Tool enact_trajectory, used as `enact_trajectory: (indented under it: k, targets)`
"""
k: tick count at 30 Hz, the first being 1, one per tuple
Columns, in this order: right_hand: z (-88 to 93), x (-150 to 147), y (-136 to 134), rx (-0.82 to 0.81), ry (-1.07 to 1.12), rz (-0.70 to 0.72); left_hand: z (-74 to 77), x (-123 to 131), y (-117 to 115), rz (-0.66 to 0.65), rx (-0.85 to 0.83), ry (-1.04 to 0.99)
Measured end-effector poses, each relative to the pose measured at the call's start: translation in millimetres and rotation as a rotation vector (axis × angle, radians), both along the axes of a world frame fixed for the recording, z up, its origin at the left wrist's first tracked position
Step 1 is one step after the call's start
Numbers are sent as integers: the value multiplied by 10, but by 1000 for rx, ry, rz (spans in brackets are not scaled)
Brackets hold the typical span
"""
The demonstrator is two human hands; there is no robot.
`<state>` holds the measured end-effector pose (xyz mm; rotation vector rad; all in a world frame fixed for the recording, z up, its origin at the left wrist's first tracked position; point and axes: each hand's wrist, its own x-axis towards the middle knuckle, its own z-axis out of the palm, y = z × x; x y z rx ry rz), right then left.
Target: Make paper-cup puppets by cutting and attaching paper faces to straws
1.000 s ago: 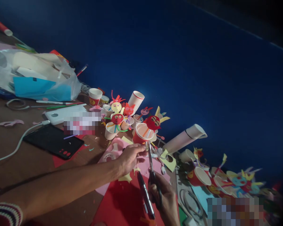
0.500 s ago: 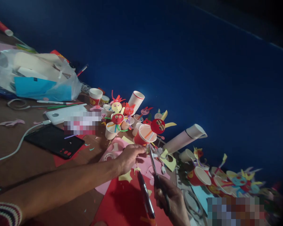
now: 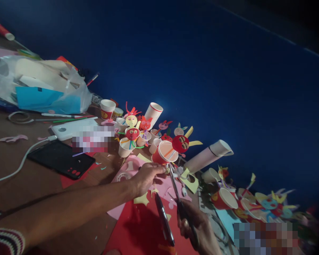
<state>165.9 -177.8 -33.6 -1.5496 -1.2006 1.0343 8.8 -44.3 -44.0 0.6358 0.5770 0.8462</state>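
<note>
My left hand [image 3: 149, 177] reaches in from the left, thumb and fingers pinched on a small pale paper piece [image 3: 167, 170]. In my right hand [image 3: 196, 225] are black-handled scissors [image 3: 178, 198], their blades pointing up to that piece. Just beyond the fingertips stands a red paper cup [image 3: 163, 151] with a red paper face [image 3: 180, 143] on a straw at its rim. Below my hands a dark pen [image 3: 164, 219] lies across red paper [image 3: 138, 226], near a yellow star-like cutout [image 3: 142, 199]. Pink paper [image 3: 127, 164] is under my left hand.
Behind are small cups with paper faces [image 3: 133, 133] and a stack of cups [image 3: 154, 113]. A white bottle [image 3: 208, 156] leans at the right, near more red cups [image 3: 224, 199]. At left lie a black phone case [image 3: 62, 159], a cabled white device [image 3: 74, 128] and a plastic bag [image 3: 48, 85].
My right hand and the scissors have shifted slightly right and down. The red cup and its paper face have moved a little to the right. My left hand stays nearly in place.
</note>
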Motion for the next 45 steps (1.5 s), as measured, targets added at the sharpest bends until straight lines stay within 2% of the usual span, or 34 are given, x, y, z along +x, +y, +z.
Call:
enact_trajectory:
  k: [10,18,34,38,42,45]
  targets:
    - [29,91,-15,-62,-11,-38,-45,27,5,-16,11,16]
    - [5,118,-26,-76,-33,-93,-22,21,8,-18,-11,26]
    - [-35,155,-45,-73,-88,-120,-6,8,0,-22,-47,28]
    - [-29,155,-45,-62,-47,-82,14,-3,-11,-25,-42,17]
    - [-89,196,2,-10,-72,-63,34,-15,-22,-12,-78,7]
    - [-222,280,66,-5,-250,-77,19,-13,-25,-16,-122,10]
